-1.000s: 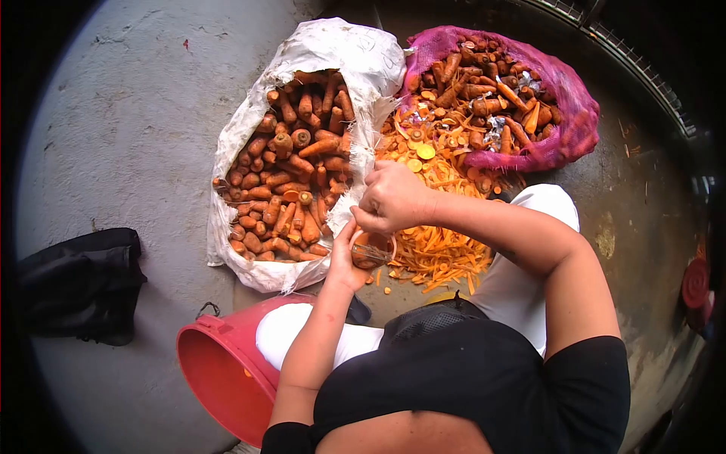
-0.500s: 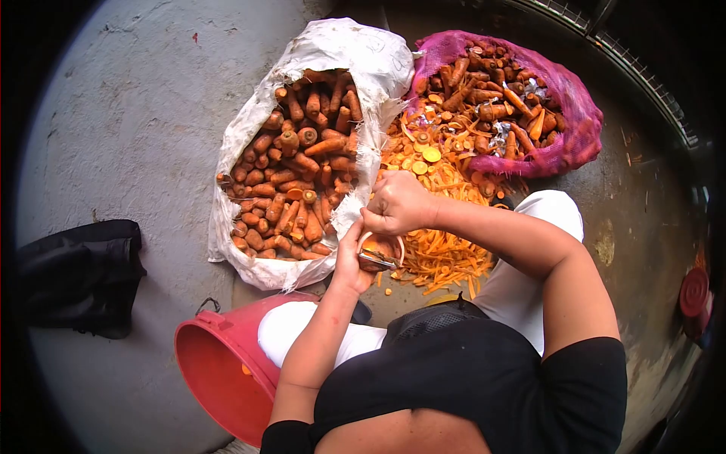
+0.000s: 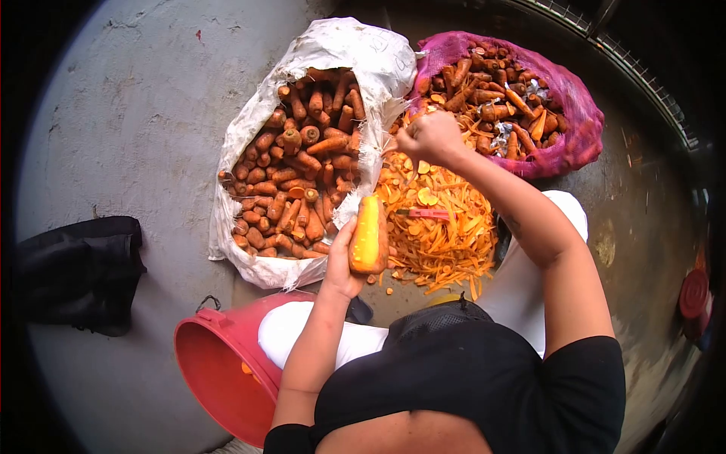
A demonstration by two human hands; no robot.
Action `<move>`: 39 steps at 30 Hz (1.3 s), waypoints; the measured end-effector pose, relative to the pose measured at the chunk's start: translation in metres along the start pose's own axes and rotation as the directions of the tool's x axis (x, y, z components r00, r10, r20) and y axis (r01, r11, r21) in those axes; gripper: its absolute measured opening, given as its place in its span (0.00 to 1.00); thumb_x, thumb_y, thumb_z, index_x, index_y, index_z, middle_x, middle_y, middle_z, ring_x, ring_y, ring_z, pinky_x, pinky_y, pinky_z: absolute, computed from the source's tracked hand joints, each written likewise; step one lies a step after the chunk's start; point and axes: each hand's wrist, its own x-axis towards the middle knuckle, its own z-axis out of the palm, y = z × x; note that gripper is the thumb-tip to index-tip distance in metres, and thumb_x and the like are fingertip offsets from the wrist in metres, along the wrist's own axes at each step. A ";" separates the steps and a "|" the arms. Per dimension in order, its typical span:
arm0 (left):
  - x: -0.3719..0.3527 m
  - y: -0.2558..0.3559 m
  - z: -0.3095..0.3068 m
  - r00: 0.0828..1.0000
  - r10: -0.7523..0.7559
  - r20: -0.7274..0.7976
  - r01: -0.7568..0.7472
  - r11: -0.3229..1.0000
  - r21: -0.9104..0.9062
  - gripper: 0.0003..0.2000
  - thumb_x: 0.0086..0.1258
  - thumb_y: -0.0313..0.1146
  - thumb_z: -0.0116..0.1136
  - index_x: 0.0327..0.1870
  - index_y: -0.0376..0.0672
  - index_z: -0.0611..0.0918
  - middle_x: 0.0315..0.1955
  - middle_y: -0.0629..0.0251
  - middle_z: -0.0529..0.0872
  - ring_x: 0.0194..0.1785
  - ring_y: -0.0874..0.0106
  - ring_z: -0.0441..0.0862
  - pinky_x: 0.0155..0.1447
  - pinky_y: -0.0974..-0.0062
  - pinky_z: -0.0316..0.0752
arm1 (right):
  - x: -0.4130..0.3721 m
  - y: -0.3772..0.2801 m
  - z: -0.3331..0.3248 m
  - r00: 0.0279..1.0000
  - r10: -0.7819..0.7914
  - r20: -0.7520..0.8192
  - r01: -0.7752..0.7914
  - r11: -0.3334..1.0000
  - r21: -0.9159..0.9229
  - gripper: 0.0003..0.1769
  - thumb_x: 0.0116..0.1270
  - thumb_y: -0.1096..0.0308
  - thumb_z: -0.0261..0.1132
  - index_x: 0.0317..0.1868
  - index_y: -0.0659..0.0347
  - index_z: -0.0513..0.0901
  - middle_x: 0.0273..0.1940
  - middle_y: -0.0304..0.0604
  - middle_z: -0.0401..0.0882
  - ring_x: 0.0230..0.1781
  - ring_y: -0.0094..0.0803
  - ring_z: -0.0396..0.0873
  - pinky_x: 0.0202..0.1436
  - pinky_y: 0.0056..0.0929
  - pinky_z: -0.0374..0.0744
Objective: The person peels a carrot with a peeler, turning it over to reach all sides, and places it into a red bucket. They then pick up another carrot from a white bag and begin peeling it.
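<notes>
Holding a peeled carrot [image 3: 369, 240] in our left hand [image 3: 342, 266], we have the grip clamped on its lower end, with the thumb on one side and the fingers on the other. The carrot is pale yellow-orange and stands nearly upright, its tip pointing away from us. It hangs above the floor [image 3: 128, 113] in front of our knees, between the white sack [image 3: 340, 53] and the peels [image 3: 446, 242].

Our right hand [image 3: 431, 138] is farther out, over the far edge of the peels and just beside the mouth of the pink sack [image 3: 581, 113]. Its grip is curled together into a fist, and we cannot tell what is inside it. The two hands are well apart.

The white sack lies open on the floor to our left, full of unpeeled carrots [image 3: 302, 166], its torn edge just beside the held carrot. The pink sack, a net one, lies to the right of it and holds more rough carrots [image 3: 491, 83]. The peels spread in a bright orange heap from that sack's mouth back towards our right knee [image 3: 560, 212]. A small pink strip [image 3: 422, 214] lies on the heap; we cannot tell what it is.

A red bucket [image 3: 208, 363] sits tilted against our left knee [image 3: 291, 329]. A black bag [image 3: 76, 272] lies on the floor far to the left.
</notes>
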 end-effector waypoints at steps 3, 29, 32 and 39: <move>0.010 0.002 0.002 0.996 0.009 -0.093 -0.013 0.999 -0.051 0.23 0.76 0.50 0.39 0.60 0.41 0.72 0.43 0.56 0.82 0.42 0.60 0.83 0.43 0.58 0.83 | -0.013 -0.014 0.020 0.896 -0.355 -0.265 0.402 0.903 0.153 0.20 0.60 0.59 0.58 0.12 0.53 0.83 0.07 0.39 0.70 0.06 0.32 0.68 0.16 0.30 0.69; 0.003 -0.013 0.014 0.999 0.032 -0.036 -0.031 0.999 0.034 0.23 0.75 0.50 0.38 0.55 0.38 0.73 0.37 0.51 0.82 0.32 0.62 0.84 0.30 0.64 0.82 | -0.026 -0.019 0.025 0.891 -0.356 -0.280 0.434 0.849 0.302 0.24 0.59 0.54 0.58 0.09 0.57 0.79 0.07 0.43 0.68 0.06 0.40 0.70 0.15 0.35 0.70; -0.014 -0.008 0.017 0.985 -0.033 0.171 0.029 0.999 0.026 0.23 0.76 0.47 0.38 0.61 0.39 0.70 0.42 0.54 0.82 0.35 0.63 0.84 0.33 0.68 0.82 | -0.001 0.023 0.022 0.974 -0.225 -0.031 0.218 0.965 -0.147 0.24 0.62 0.51 0.54 0.15 0.54 0.82 0.13 0.42 0.74 0.19 0.35 0.78 0.34 0.39 0.76; -0.003 0.001 0.014 0.998 0.058 0.005 -0.058 0.995 -0.082 0.24 0.77 0.50 0.40 0.59 0.38 0.71 0.41 0.53 0.82 0.42 0.60 0.84 0.45 0.63 0.83 | -0.006 0.000 0.016 0.971 -0.100 -0.215 0.122 0.988 0.091 0.23 0.62 0.52 0.55 0.14 0.53 0.83 0.11 0.40 0.75 0.12 0.36 0.76 0.21 0.35 0.74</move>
